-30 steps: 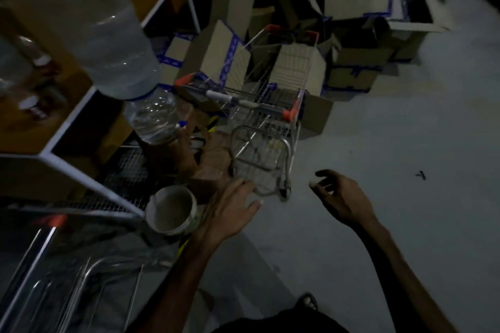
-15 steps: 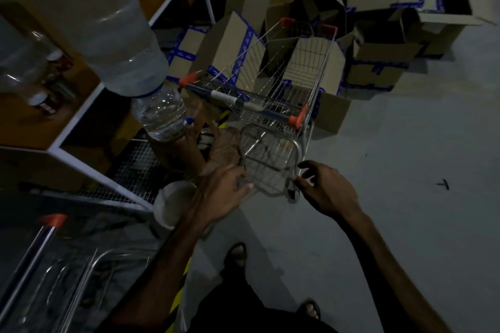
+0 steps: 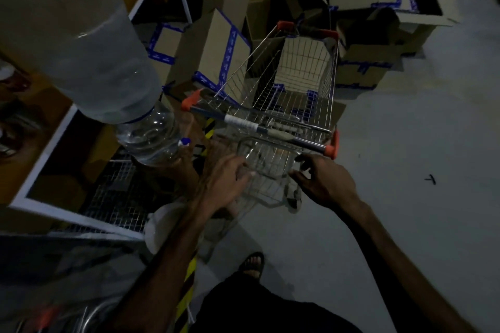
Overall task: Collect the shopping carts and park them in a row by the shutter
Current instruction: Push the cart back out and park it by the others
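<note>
wire shopping cart [image 3: 286,105] stands on the grey floor [image 3: 405,170], its front end nosed against stacked cardboard boxes [image 3: 216,48] edged in blue tape. handle bar [image 3: 257,126] with orange end caps spans the near end. left hand [image 3: 224,184] and right hand [image 3: 324,184] both extended toward the cart's rear, below the bar, apart from each other, fingers loosely spread, gripping nothing; contact with the rear wire flap cannot be confirmed. white-framed shelf [image 3: 40,143] to the left carries large clear water bottles [image 3: 81,35]. sandalled foot [image 3: 253,263] visible below. lighting dim
</note>
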